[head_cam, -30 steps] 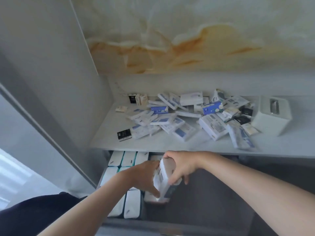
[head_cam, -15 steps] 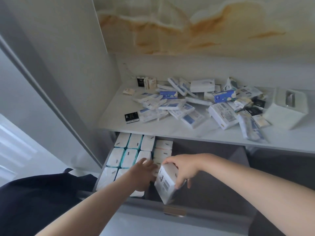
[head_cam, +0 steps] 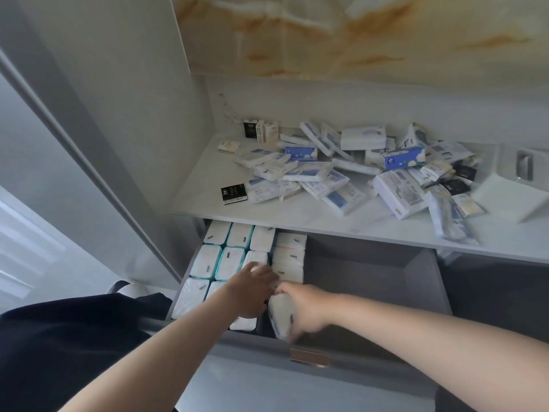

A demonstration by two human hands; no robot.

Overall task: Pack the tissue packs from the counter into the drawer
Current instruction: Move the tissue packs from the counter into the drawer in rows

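Observation:
The grey drawer (head_cam: 386,272) stands pulled out under the white counter (head_cam: 208,188). Its left part holds upright white tissue packs (head_cam: 231,260) in rows. My right hand (head_cam: 306,310) grips a white tissue pack (head_cam: 280,318) and holds it low in the drawer, right of the packed rows near the front wall. My left hand (head_cam: 252,289) rests on the packed rows beside it, fingers against a pack. A loose heap of several white and blue tissue packs (head_cam: 341,173) lies on the counter.
A white tissue box (head_cam: 517,185) sits at the counter's right end. Small black packs (head_cam: 234,194) lie among the heap. The drawer's front panel carries a metal handle (head_cam: 309,356). A grey cabinet wall (head_cam: 118,114) rises on the left. The drawer's right half shows bare grey floor.
My right hand has lowered the tissue pack deeper into the drawer beside the rows. My left hand stayed on the packed rows. The view has tilted down and nearer the drawer.

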